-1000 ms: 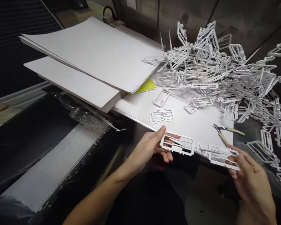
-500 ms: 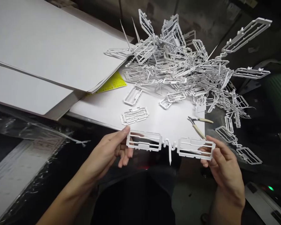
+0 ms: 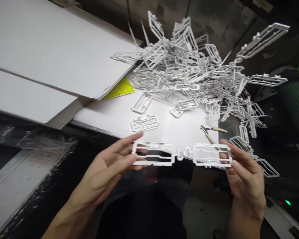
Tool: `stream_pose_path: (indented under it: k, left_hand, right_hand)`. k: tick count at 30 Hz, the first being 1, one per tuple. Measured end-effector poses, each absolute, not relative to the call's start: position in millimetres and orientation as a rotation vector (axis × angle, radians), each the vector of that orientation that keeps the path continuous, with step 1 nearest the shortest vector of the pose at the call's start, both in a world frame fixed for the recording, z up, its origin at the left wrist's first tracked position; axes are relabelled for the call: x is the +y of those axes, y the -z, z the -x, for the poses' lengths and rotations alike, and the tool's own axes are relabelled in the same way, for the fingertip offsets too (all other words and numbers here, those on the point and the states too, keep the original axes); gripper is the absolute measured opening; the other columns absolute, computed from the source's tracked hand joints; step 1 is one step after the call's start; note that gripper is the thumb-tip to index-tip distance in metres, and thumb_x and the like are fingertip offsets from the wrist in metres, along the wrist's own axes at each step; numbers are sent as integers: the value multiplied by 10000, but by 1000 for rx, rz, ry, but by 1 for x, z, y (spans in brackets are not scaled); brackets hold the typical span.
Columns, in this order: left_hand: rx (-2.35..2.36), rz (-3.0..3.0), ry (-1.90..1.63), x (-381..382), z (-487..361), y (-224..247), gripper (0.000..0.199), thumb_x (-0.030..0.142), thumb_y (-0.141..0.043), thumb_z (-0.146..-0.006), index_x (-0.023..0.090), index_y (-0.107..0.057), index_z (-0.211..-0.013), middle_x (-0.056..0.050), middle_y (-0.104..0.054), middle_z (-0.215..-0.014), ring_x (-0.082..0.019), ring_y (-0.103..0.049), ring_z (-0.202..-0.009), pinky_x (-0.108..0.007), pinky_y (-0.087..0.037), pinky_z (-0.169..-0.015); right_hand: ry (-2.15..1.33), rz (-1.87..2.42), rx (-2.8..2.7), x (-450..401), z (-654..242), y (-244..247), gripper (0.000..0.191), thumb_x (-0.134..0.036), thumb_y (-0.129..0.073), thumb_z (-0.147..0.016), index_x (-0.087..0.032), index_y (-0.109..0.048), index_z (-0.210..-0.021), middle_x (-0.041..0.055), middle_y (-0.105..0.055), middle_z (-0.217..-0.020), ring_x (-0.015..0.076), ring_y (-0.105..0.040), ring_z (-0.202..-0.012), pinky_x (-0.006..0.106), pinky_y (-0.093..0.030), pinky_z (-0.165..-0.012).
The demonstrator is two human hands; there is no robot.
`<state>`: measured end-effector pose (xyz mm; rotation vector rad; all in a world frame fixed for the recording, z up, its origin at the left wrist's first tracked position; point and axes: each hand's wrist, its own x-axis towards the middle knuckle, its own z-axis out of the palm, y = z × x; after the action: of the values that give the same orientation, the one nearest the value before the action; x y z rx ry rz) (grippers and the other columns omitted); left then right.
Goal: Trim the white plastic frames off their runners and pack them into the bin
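Note:
Between my hands is one white plastic molded piece, two rectangular frames joined by a curly sprue. My left hand pinches the outer end of the left frame, its thumb in front and fingers behind. At the other end, my right hand grips the outer edge of the right frame between thumb and fingers. Just behind the right frame, a pair of side cutters with cream handles lies spread on the white sheet. Two loose white frames lie partly stacked beyond my left hand.
A large tangled heap of white molded frames covers the back right of the white-topped table. Large white sheets are stacked at the left, a yellow printed sheet under their corner. Clear plastic wrap hangs at the lower left.
The held piece has been turned over, so its sprue tail no longer points down toward me. My left thumb has moved onto the front of the left frame. Both hands still hold it.

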<state>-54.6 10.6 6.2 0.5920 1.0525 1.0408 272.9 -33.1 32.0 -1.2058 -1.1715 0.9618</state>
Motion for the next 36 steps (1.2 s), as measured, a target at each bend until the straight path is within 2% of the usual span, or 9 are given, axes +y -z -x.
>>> stream_pose_path:
  k: [4,7,10,14,17,21,23,28,36]
  left_hand:
    - [920,-606,-988,8,60,-4,379,347,-869,-848,268,-798,-1211,-51,-809,-983,-137,-759,-789,-145,-626,-694]
    - [866,-608,-1021,6,63,-4,353,333,-844,-880,277,-787,-1224,-42,-816,-999,-144,-781,-809,-143,-627,-711]
    - [860,-597,-1037,4,65,-3,351,320,-829,-899,285,-775,-1244,-38,-819,-1027,-152,-795,-838,-149,-632,-753]
    - [870,-613,-1061,3,64,2,361,322,-828,-898,267,-770,-1250,-45,-816,-1005,-173,-794,-894,-175,-647,-770]
    - [880,-612,-1077,1,60,6,372,324,-826,-898,238,-756,-1253,-60,-805,-993,-234,-766,-1079,-208,-664,-795]
    - [852,-585,-1083,-2,53,11,360,319,-802,-923,236,-718,-1263,-52,-795,-1025,-222,-755,-1109,-229,-673,-825]
    - [844,-574,-1109,-2,49,12,350,308,-803,-925,237,-708,-1254,-42,-792,-1032,-216,-750,-1126,-222,-673,-831]
    - [842,-561,-1130,-3,40,16,325,305,-792,-936,238,-689,-1236,-32,-797,-1049,-211,-745,-1149,-208,-667,-844]
    - [884,-554,-1084,-8,26,10,381,343,-819,-906,215,-680,-1236,-68,-804,-1057,-249,-752,-1148,-233,-667,-853]
  right_hand:
    - [-766,1333,-1362,-9,-304,-21,359,-416,-730,-1070,-322,-690,-1415,82,-653,-1391,300,-681,-1197,382,-620,-989]
    - [-554,1660,-1904,25,-342,-12,642,-632,-701,-1027,-300,-555,-1557,89,-547,-1515,383,-531,-1369,557,-452,-1177]
    - [-373,1765,-2408,54,-376,-9,800,-801,-571,-991,-253,-539,-1574,114,-473,-1575,471,-404,-1439,668,-371,-1180]
    - [-421,1698,-2651,76,-389,-21,707,-661,-559,-1027,-267,-486,-1610,145,-485,-1552,456,-467,-1387,591,-464,-1074]
    - [-425,1722,-2699,76,-374,-37,530,-530,-591,-1015,-238,-615,-1457,176,-573,-1366,410,-617,-1177,491,-534,-916]
    - [-113,1718,-2719,48,-337,-58,393,-425,-482,-988,-175,-636,-1248,194,-534,-1191,380,-628,-971,455,-530,-773]
    - [-111,1725,-2676,27,-317,-66,354,-399,-473,-992,-189,-601,-1245,172,-542,-1170,356,-625,-928,431,-525,-749]
    - [-681,1703,-2462,-11,-269,-74,249,-338,-477,-1114,-268,-526,-1348,71,-630,-1160,266,-659,-981,324,-522,-787]
    - [-1041,1665,-2248,-12,-238,-76,241,-333,-520,-1109,-251,-612,-1316,60,-671,-1128,262,-672,-970,325,-543,-842]
